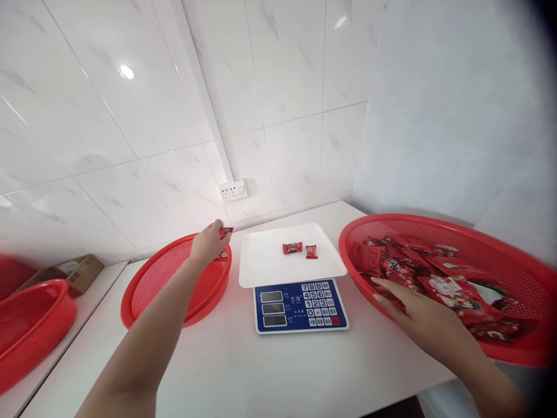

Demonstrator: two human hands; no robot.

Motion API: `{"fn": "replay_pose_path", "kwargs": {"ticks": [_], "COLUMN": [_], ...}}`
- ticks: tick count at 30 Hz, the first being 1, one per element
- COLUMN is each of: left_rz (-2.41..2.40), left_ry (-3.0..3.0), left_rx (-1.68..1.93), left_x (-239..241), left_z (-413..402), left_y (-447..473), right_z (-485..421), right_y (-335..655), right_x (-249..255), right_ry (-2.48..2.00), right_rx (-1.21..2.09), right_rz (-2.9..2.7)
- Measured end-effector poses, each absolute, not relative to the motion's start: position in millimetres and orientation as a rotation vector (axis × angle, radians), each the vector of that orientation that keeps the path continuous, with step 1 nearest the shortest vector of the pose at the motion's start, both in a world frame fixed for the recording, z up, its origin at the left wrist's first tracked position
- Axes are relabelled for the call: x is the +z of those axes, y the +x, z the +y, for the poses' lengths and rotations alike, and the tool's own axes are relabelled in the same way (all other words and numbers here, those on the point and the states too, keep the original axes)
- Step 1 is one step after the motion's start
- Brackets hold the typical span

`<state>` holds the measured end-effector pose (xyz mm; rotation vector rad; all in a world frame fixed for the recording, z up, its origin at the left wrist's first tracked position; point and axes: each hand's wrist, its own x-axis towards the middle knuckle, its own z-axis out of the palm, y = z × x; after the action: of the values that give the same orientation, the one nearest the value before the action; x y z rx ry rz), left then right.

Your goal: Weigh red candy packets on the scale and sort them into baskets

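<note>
My left hand (210, 241) reaches over the far rim of the left red basket (148, 284) and pinches a small red candy packet (225, 232). My right hand (413, 313) lies inside the right red basket (478, 232), fingers stretched out over a heap of red snack packets (439, 278); it grips nothing that I can see. Between the baskets stands a digital scale (300, 305) with a white tray (265, 261). Two red candies (292, 248) (311, 251) lie on that tray.
A white counter (243, 371) carries everything. A red tub (30, 325) and a cardboard box (76, 270) sit at far left on a lower surface. A wall socket (233, 190) is on the tiled wall behind the scale.
</note>
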<state>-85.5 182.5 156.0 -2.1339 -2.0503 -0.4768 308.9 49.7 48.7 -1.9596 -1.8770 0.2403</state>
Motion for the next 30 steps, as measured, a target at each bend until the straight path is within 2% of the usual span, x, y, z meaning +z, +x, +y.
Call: {"fn": "replay_pose_path", "kwargs": {"ticks": [4, 8, 15, 21, 30], "left_rz": [-2.222, -2.239, -1.828, -1.692, -1.664], "left_ry": [-1.995, -2.077, -2.549, -2.713, -2.692], "left_rx": [-0.392, -0.326, -0.420, -0.304, -0.167], "left_x": [150.5, 137.8, 113.4, 82.6, 83.3], "left_z": [164.4, 161.0, 190.0, 204.7, 199.8], "left_y": [-138.1, -144.0, -22.8, 88.4, 108.8], "right_z": [51.4, 52.5, 52.2, 50.9, 54.6], "right_y": [310.6, 312.1, 309.9, 308.2, 312.2], "right_x": [45.4, 42.3, 46.5, 52.8, 42.8], "right_ry": [-1.937, -1.919, -1.959, -1.988, -1.892], "right_rx": [0.219, 0.211, 0.246, 0.339, 0.268], "right_rz": [-1.865, -1.869, -1.897, -1.903, -1.892]}}
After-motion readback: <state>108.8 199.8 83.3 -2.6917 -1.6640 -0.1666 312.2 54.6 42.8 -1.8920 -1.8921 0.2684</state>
